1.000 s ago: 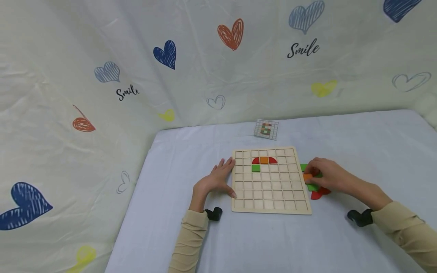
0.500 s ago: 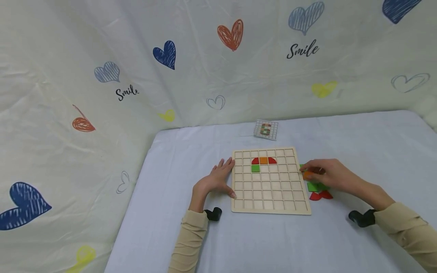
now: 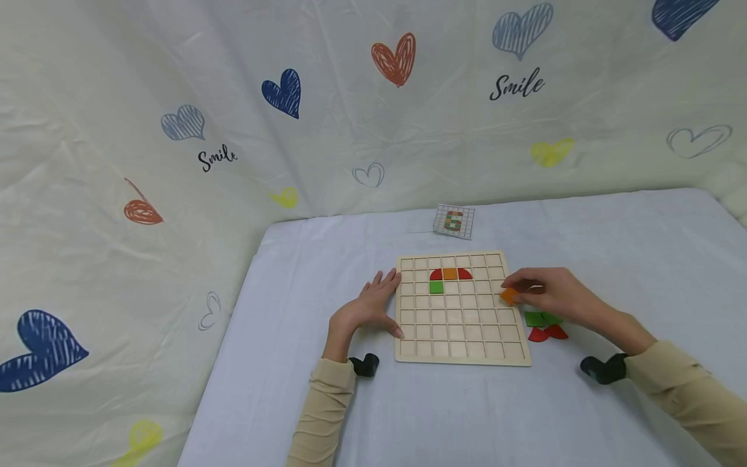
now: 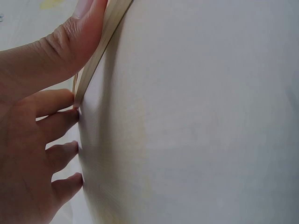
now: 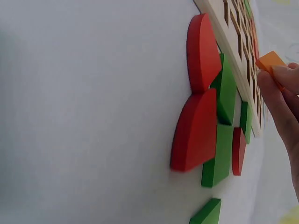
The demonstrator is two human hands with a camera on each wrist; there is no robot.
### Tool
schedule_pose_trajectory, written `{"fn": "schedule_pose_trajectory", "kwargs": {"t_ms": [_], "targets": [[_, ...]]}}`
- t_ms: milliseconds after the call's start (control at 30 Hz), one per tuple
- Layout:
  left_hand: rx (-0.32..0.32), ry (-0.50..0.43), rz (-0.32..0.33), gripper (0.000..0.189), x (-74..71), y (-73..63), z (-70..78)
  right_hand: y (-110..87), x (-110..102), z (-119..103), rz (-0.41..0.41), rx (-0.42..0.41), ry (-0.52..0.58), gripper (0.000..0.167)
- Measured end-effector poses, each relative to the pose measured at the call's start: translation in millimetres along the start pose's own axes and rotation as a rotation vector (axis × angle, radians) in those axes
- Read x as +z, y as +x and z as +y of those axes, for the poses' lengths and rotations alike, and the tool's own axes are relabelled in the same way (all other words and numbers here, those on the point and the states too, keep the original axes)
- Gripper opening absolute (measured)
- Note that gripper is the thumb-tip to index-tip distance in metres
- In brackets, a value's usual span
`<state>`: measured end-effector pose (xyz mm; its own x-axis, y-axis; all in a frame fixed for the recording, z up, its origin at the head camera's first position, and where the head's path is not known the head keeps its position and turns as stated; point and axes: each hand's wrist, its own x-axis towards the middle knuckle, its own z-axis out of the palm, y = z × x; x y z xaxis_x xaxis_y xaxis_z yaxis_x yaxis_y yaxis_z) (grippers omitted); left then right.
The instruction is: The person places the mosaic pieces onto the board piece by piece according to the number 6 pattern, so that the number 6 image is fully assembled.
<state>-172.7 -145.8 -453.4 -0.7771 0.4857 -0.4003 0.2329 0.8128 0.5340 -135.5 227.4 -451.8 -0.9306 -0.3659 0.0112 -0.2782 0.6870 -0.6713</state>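
My right hand [image 3: 554, 292] pinches an orange square tile [image 3: 509, 296] between thumb and fingers, over the right border of a wooden grid board [image 3: 461, 353]. In the right wrist view the orange tile [image 5: 271, 60] is tilted, held above the board. My left hand [image 3: 370, 308] lies with spread fingers along the board's left edge, the thumb near its lower corner. On the board, a red quarter-round tile [image 3: 436, 275], an orange square [image 3: 450, 274] and another red quarter-round [image 3: 465, 274] form a row. A green square tile [image 3: 436, 287] sits below its left end.
Loose green tiles [image 3: 534, 319] and red quarter-round tiles [image 3: 538, 335] lie right of the board, some hidden by my right hand. A small card [image 3: 454, 222] with a gridded coloured figure lies behind the board. A printed cloth [image 3: 327, 149] hangs behind the table.
My right hand has lifted the orange tile from the loose tiles and carried it left over the board's edge. My left hand has stayed in place.
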Motion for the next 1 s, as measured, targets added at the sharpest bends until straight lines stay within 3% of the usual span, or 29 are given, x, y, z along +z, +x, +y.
{"fn": "schedule_pose_trajectory", "kwargs": {"t_ms": [400,667,1000], "targets": [[0.005,0.0,-0.007,0.127,0.8,0.7,0.3,10.6,13.8,-13.1,-0.041,0.056,0.05,0.037],[0.004,0.003,-0.011,0.127,0.5,0.4,0.5,19.2,20.7,-19.1,-0.043,-0.012,0.058,0.036],[0.0,0.007,-0.006,0.127,-0.7,1.2,-1.3,32.1,31.8,-30.6,-0.051,-0.024,0.061,0.031]]}}
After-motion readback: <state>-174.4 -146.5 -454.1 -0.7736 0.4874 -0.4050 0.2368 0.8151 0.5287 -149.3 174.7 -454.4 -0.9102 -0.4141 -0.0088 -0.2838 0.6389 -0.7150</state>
